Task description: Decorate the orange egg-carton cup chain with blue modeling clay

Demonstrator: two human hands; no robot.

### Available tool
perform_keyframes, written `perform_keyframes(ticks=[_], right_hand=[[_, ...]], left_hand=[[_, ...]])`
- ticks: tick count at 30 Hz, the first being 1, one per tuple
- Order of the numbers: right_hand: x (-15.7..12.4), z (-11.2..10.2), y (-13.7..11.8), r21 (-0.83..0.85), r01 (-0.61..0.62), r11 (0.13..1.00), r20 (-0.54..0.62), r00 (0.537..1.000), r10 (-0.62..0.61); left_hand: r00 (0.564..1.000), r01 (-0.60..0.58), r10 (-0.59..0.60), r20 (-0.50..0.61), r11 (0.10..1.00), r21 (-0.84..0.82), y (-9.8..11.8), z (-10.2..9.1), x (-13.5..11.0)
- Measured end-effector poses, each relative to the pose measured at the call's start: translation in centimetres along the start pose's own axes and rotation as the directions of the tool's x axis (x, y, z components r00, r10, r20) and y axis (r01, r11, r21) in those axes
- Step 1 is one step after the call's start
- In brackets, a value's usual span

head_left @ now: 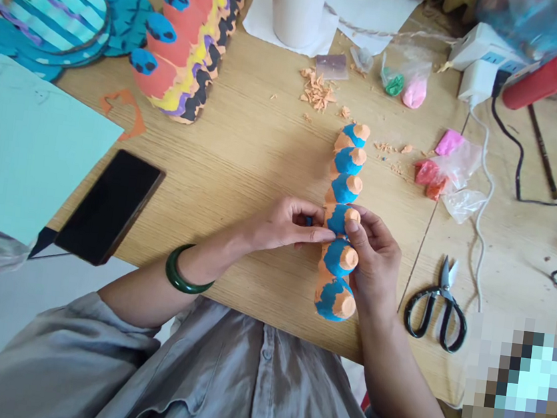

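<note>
A long orange and blue clay piece (347, 176), a row of several blue bumps with orange tips, lies on the wooden table (244, 158) running away from me. My left hand (284, 226) pinches its left side at the fourth bump, fingers closed on the clay. My right hand (373, 257) cups the right side, its fingertips pressing the same bump's orange tip. A green bangle (185, 272) sits on my left wrist.
Black scissors (438, 308) lie right of my right hand. A black phone (110, 206) and a pale green sheet (19, 146) lie to the left. A paper craft cone (192, 38), clay scraps (316, 92), clay bags (444, 164), a power strip (487, 55) and cables crowd the far side.
</note>
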State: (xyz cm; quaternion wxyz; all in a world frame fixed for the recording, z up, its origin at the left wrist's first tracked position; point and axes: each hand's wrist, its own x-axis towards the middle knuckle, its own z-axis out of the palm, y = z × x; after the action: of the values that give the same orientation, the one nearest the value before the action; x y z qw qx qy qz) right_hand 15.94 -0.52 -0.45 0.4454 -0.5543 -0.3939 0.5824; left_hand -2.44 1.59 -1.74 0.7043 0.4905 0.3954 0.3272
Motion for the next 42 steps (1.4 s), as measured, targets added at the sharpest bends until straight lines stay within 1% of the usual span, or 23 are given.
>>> perform_keyframes(ticks=[4, 7, 11, 15, 17, 18, 21, 23, 25, 28, 33, 37, 39, 42], right_hand=[[-0.2, 0.2, 0.1, -0.026, 0.035, 0.999, -0.028, 0.999, -0.035], [-0.4, 0.4, 0.1, -0.052, 0.034, 0.998, -0.031, 0.999, -0.035], [-0.6, 0.5, 0.1, -0.075, 0.025, 0.997, -0.046, 0.999, -0.029], [-0.6, 0.5, 0.1, -0.05, 0.03, 0.998, -0.04, 0.999, -0.032], [-0.5, 0.4, -0.1, -0.01, 0.031, 0.999, -0.021, 0.999, -0.031], [-0.5, 0.3, -0.2, 0.015, 0.027, 1.0, -0.004, 1.0, -0.027], [-0.3, 0.1, -0.4, 0.086, 0.012, 0.996, 0.03, 0.999, -0.015], [-0.1, 0.1, -0.4, 0.109, -0.001, 0.994, 0.028, 1.0, -0.002], [0.0, 0.1, -0.2, 0.114, -0.015, 0.993, 0.026, 1.0, 0.012], [0.2, 0.1, 0.0, 0.114, -0.033, 0.993, 0.045, 0.999, 0.028], [0.4, 0.1, 0.0, 0.141, -0.082, 0.987, 0.091, 0.993, 0.07], [0.6, -0.1, 0.1, 0.157, -0.088, 0.984, 0.092, 0.993, 0.075], [0.7, -0.2, 0.2, 0.142, -0.088, 0.986, 0.084, 0.993, 0.077], [0.7, -0.2, 0.3, 0.126, -0.088, 0.988, 0.085, 0.993, 0.078]], left_hand=[[1.0, 0.009, -0.006, -0.03, 0.996, 0.091, -0.2, -0.2, 0.1], [0.998, -0.008, 0.019, -0.063, 0.985, 0.169, -0.1, -0.2, 0.0], [0.995, -0.043, 0.062, -0.083, 0.974, 0.221, 0.1, 0.0, -0.1], [0.985, -0.073, 0.109, -0.132, 0.965, 0.253, -0.1, 0.3, -0.2], [0.984, -0.073, 0.105, -0.143, 0.975, 0.212, -0.1, 0.4, -0.2], [0.987, -0.071, 0.093, -0.132, 0.984, 0.163, -0.1, 0.4, -0.2], [0.996, -0.073, 0.071, -0.051, 0.996, -0.043, 0.1, 0.5, -0.2], [0.997, -0.073, 0.071, -0.02, 0.991, -0.115, 0.2, 0.5, -0.2], [0.998, -0.062, 0.059, -0.034, 0.994, -0.091, 0.2, 0.6, -0.2], [0.996, -0.056, 0.056, -0.073, 0.998, 0.002, 0.0, 0.6, -0.3], [0.989, -0.135, 0.14, -0.049, 0.986, 0.095, 0.1, 0.6, -0.4], [0.983, -0.166, 0.176, -0.058, 0.975, 0.151, 0.5, 0.6, -0.5], [0.987, -0.146, 0.152, -0.044, 0.981, 0.129, 0.5, 0.5, -0.5], [0.995, -0.092, 0.093, 0.026, 0.996, -0.006, 0.2, 0.3, -0.3]])
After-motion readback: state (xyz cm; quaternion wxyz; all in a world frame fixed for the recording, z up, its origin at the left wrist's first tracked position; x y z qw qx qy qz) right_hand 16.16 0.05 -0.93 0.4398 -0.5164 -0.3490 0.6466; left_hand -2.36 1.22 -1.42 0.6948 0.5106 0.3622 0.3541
